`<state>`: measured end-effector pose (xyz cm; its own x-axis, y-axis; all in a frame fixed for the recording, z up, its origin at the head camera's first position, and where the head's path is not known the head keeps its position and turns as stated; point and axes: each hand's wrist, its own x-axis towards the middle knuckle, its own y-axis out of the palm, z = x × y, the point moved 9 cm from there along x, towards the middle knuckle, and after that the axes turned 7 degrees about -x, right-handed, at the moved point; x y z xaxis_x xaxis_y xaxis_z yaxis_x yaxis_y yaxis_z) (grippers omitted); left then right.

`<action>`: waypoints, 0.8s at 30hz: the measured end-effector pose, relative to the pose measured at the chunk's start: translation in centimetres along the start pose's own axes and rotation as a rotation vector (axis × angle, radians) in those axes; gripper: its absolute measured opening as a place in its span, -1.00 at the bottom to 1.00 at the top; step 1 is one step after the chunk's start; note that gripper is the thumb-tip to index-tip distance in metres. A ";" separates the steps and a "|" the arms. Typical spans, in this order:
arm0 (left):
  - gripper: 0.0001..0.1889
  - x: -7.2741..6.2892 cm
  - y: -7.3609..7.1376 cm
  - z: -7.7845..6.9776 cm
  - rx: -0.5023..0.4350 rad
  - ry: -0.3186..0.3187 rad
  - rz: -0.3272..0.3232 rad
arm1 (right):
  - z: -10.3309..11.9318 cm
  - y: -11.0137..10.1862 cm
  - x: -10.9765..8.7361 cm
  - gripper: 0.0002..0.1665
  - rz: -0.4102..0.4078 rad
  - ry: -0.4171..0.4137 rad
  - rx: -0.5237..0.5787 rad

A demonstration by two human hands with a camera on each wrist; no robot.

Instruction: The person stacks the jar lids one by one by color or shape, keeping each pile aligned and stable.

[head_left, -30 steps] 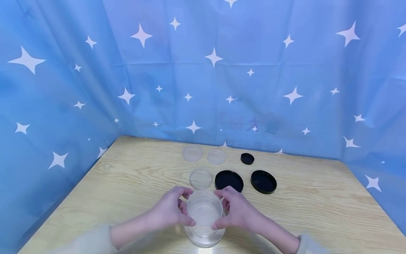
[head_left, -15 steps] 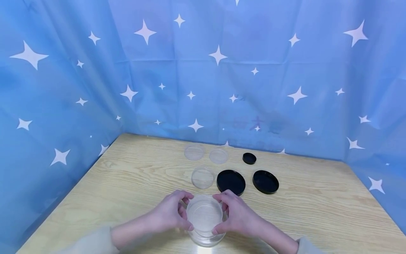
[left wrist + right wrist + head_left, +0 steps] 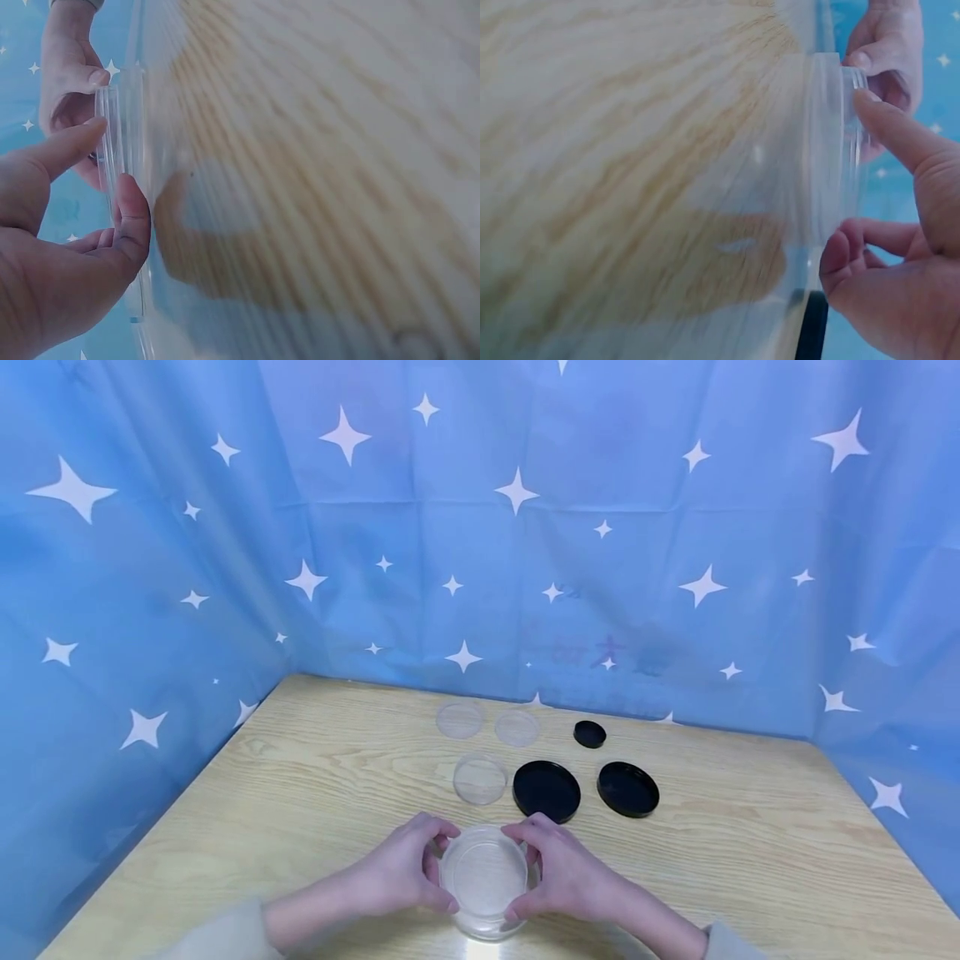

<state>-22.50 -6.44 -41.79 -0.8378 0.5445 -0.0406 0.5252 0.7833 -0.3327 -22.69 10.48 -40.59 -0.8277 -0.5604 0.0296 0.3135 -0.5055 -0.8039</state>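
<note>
Near the table's front, a round clear petri dish [image 3: 487, 872] is held between both hands. It sits over another clear round dish [image 3: 483, 930], whose edge shows just below it. My left hand [image 3: 411, 870] grips the upper dish's left side, thumb toward the front and fingers behind. The right hand [image 3: 557, 872] grips the opposite side in the same way. In the left wrist view, the stacked clear rims [image 3: 120, 135] stand between the thumb and curled fingers. From the right wrist, the lower, wider dish [image 3: 823, 150] shows flat against the table.
Behind the hands lie two large shallow black dishes [image 3: 628, 790] and a small black one [image 3: 589, 734]. Beside them are three clear round discs, one nearer [image 3: 480, 779], two farther back [image 3: 460, 720]. A blue star-patterned curtain [image 3: 420, 543] borders the wooden table [image 3: 300, 793].
Both hands have come down and slightly nearer the person with the upper clear dish, covering more of the lower one. The black dishes and clear discs stay put; the head view shifted a little.
</note>
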 end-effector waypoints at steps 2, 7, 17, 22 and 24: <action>-0.16 0.1 0.0 0.1 0.003 -0.002 0.003 | -0.1 0.1 0.1 0.05 0.002 0.001 -0.009; -0.20 0.1 0.0 0.3 0.006 -0.008 0.007 | 0.2 0.4 0.2 0.10 0.016 -0.012 -0.012; -0.16 0.1 -0.9 0.1 0.010 -0.026 -0.026 | 0.7 0.4 0.3 0.09 0.021 -0.025 0.009; -0.19 0.2 -1.2 -0.1 -0.013 0.002 -0.021 | 1.0 0.0 0.4 0.00 -0.005 -0.058 0.025; -0.20 0.1 -1.2 -0.1 -0.026 0.012 -0.016 | 1.1 -0.1 0.4 -0.03 -0.008 -0.060 0.043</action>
<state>-23.22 -7.25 -41.29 -0.8442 0.5355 -0.0241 0.5158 0.7993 -0.3085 -22.58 9.60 -39.87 -0.8009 -0.5943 0.0727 0.3278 -0.5368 -0.7774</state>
